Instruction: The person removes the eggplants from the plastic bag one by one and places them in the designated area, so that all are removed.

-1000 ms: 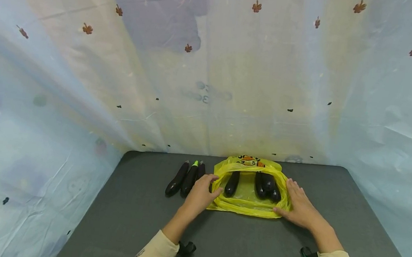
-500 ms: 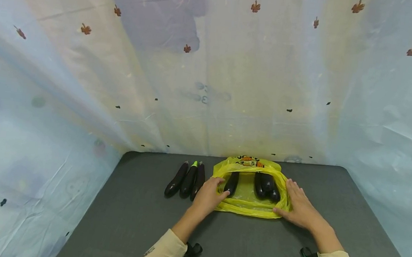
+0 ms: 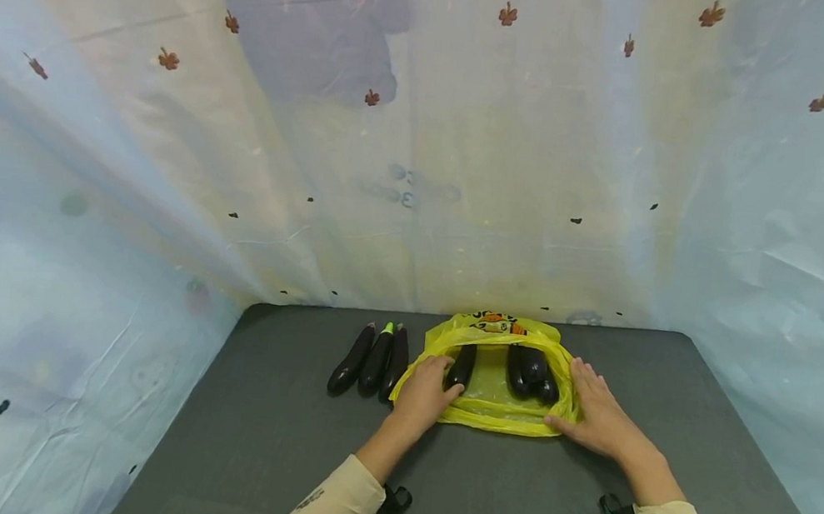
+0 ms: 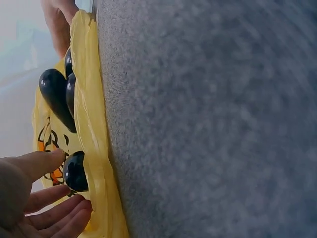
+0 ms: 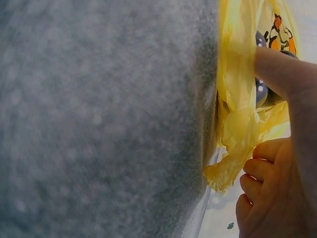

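Note:
A yellow plastic bag (image 3: 496, 425) lies with its mouth towards me. Inside at the left is one dark eggplant (image 3: 462, 366). Several more eggplants (image 3: 532, 368) sit together at its right side. My left hand (image 3: 422, 396) reaches in at the mouth's left side. Its thumb and fingers stand spread on either side of the single eggplant's rounded end (image 4: 75, 172), with a gap around it. At the right side of the bag, my right hand (image 3: 597, 415) rests along the edge, thumb (image 5: 272, 69) over the rim and fingers on the outer side.
Three eggplants (image 3: 375, 362) lie side by side on the grey table (image 3: 492, 500), left of the bag; the middle one has a green stem end. A patterned plastic sheet (image 3: 421, 166) hangs behind and at the sides of the table.
My left hand has moved right, from the bag's left edge to the single eggplant inside. The bag's left side now bulges out past that hand. My right hand has stayed in place.

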The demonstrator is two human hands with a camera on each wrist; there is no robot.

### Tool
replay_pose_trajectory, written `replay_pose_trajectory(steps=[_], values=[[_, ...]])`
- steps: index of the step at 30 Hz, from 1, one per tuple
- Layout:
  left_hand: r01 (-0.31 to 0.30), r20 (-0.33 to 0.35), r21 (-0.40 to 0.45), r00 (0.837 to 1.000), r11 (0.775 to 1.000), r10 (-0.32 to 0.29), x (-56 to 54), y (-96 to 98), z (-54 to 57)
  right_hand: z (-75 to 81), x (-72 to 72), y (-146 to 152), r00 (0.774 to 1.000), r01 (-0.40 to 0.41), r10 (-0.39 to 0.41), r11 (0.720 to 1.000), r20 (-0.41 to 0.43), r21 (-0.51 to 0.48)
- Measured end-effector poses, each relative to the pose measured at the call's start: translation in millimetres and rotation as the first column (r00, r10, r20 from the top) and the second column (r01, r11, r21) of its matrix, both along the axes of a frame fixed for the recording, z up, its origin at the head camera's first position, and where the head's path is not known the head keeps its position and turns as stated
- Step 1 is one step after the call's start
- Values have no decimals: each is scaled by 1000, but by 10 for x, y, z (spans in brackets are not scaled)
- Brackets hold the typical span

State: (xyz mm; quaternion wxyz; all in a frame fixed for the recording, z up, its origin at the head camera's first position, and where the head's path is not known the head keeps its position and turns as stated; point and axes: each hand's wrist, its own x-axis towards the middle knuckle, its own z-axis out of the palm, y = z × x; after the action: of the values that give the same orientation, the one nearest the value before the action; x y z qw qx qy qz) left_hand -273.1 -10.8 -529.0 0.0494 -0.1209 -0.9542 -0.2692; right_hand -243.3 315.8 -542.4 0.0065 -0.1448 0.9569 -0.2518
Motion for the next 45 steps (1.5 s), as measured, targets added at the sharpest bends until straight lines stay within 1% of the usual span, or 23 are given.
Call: replay_pose_trajectory(steps=[4, 9, 18, 25, 30, 35, 42, 45], values=[[7, -9, -1, 1000, 1000, -7, -16, 13, -26, -4, 1, 9, 1000, -1, 1, 1000, 3, 1], [9, 22, 4, 1000, 1000, -9, -51, 38, -55, -9, -3, 12, 1000, -4, 4, 1000, 1, 4], [-14, 64, 28, 998, 1000, 12, -77, 58, -55, -9, -17, 15, 1000, -2, 2, 1000, 6, 6], [-4, 68, 34, 998, 999, 2, -93, 37, -62, -8, -17, 19, 1000, -2, 2, 1000, 1, 6], [-7, 73, 61, 997, 998, 3, -73, 11, -35, -8, -16, 22, 1000, -3, 3, 1000, -2, 5], [-11, 51, 76, 999, 997, 8, -32, -6, 3, -10, -11, 31, 1000, 0, 0, 1000, -1, -1], [19, 52, 109, 998, 994, -25, 53, -91, 79, 3, -7, 15, 1000, 5, -5, 1000, 6, -1], [32, 56, 112, 998, 993, -38, 85, -145, 93, 16, -5, 10, 1000, 4, -4, 1000, 11, -3]])
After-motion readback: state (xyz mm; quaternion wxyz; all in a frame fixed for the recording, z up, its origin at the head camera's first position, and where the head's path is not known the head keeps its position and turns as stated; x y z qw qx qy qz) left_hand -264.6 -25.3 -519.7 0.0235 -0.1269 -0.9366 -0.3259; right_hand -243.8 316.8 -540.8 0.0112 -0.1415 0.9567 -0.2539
